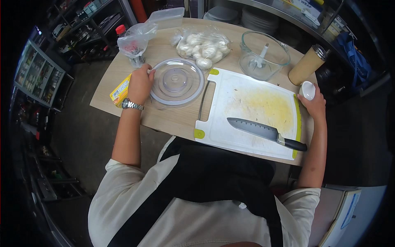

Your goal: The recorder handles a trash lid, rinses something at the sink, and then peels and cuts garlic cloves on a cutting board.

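Observation:
My left hand is at the left rim of a round clear plastic lid, beside a yellow box; whether the fingers grip the rim I cannot tell. A small white cup is held in my right hand at the table's right side. Between the hands lies a white cutting board with green corners and yellow stains. A kitchen knife with a black handle rests on it. Behind the board stands a glass bowl with a white blade stem inside.
Mushrooms in a clear plastic bag lie behind the lid. A red-capped bottle, a plastic bag with reddish contents and a clear plastic container stand at the back left. A tan tumbler is at the right. Metal shelving borders the table's back.

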